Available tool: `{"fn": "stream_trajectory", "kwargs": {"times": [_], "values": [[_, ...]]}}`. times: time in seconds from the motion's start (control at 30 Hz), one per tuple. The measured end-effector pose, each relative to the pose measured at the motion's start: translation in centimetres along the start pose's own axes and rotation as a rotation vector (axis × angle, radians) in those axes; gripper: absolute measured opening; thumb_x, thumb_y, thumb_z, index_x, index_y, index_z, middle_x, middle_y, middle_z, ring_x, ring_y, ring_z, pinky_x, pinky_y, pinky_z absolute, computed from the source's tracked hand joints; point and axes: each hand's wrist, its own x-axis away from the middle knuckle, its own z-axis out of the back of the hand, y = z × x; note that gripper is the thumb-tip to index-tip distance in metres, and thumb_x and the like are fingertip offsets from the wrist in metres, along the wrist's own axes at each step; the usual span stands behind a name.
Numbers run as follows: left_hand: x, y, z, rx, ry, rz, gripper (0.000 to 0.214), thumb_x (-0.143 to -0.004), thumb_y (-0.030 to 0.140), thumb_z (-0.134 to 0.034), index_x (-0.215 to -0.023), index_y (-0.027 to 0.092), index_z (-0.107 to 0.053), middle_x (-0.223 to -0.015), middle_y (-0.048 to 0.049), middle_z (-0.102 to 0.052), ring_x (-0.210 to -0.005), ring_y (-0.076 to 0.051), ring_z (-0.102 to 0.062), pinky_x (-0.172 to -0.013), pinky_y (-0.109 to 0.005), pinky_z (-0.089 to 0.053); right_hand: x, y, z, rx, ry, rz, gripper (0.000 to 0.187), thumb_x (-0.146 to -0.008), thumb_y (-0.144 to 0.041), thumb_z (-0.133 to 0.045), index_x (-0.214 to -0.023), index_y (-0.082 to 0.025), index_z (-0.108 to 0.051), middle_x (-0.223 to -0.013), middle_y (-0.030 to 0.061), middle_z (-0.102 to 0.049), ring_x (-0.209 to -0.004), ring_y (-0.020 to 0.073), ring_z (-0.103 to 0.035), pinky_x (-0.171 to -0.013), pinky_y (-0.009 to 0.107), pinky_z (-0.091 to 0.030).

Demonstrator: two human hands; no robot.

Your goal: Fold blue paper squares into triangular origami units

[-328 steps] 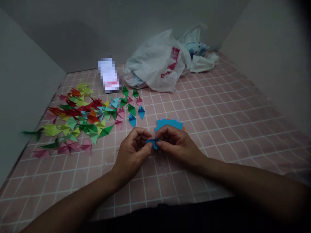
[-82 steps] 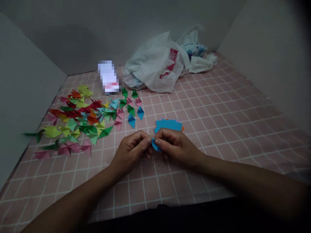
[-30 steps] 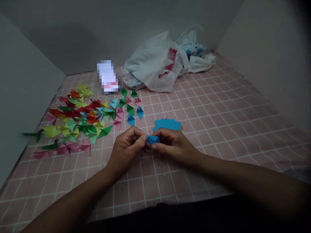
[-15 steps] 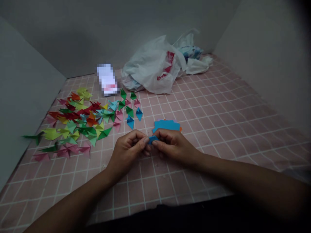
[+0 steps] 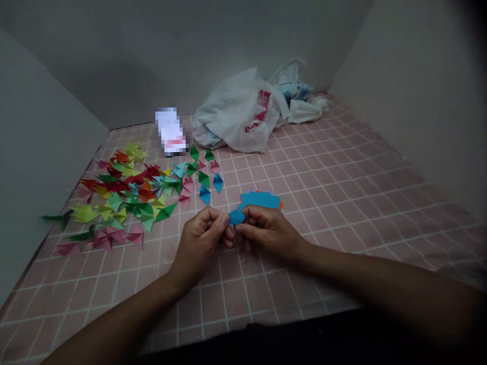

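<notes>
A small folded piece of blue paper (image 5: 236,217) is held up between both hands, just above the cloth. My left hand (image 5: 201,238) pinches its left end between thumb and fingers. At its right end are the curled thumb and fingers of my right hand (image 5: 272,230). Behind the right hand lies a stack of square paper sheets (image 5: 261,199), blue on top with orange edges peeking out, partly hidden by the knuckles. Two blue folded paper pieces (image 5: 204,194) rest beyond the left hand.
Many folded paper pieces (image 5: 139,208) in green, red, yellow and pink spread across the left side. Behind them lies a phone (image 5: 171,132) with a lit, blurred screen. A crumpled white plastic bag (image 5: 236,111) sits at the back of the pink checked cloth (image 5: 361,203), near the walls.
More of the blue paper shows between my hands, and my right thumb has shifted lower along it. The whole view has tilted slightly upward.
</notes>
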Motion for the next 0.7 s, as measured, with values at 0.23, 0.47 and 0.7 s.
{"fn": "stream_trajectory", "kwargs": {"times": [0.23, 0.47, 0.7], "values": [[0.19, -0.32, -0.05, 0.006, -0.044, -0.029, 0.029, -0.089, 0.038, -0.069, -0.073, 0.017, -0.059, -0.065, 0.0013, -0.065, -0.059, -0.011, -0.062, -0.059, -0.023, -0.051, 0.02, -0.06, -0.05, 0.044, 0.020, -0.002, 0.022, -0.091, -0.034, -0.066, -0.080, -0.018, -0.057, -0.067, -0.0014, -0.064, -0.051, 0.0088, -0.057, -0.050, 0.023, -0.045], [0.43, -0.20, -0.23, 0.025, -0.074, -0.020, 0.031, -0.089, 0.042, -0.070, -0.074, 0.017, -0.058, -0.067, 0.0002, -0.066, -0.062, -0.012, -0.063, -0.062, -0.025, -0.053, 0.02, -0.04, -0.11, -0.022, 0.019, -0.050, 0.027, -0.090, -0.039, -0.068, -0.079, -0.017, -0.056, -0.069, -0.0005, -0.066, -0.050, 0.0081, -0.058, -0.048, 0.022, -0.044], [0.51, -0.08, -0.67, 0.009, -0.063, -0.066, 0.032, -0.087, 0.042, -0.072, -0.072, 0.017, -0.058, -0.063, 0.0005, -0.066, -0.058, -0.012, -0.062, -0.060, -0.025, -0.052, 0.23, -0.20, -0.26, -0.111, -0.027, -0.019, 0.023, -0.093, -0.036, -0.063, -0.082, -0.017, -0.056, -0.071, 0.0004, -0.066, -0.052, 0.0088, -0.057, -0.049, 0.023, -0.046]]}}
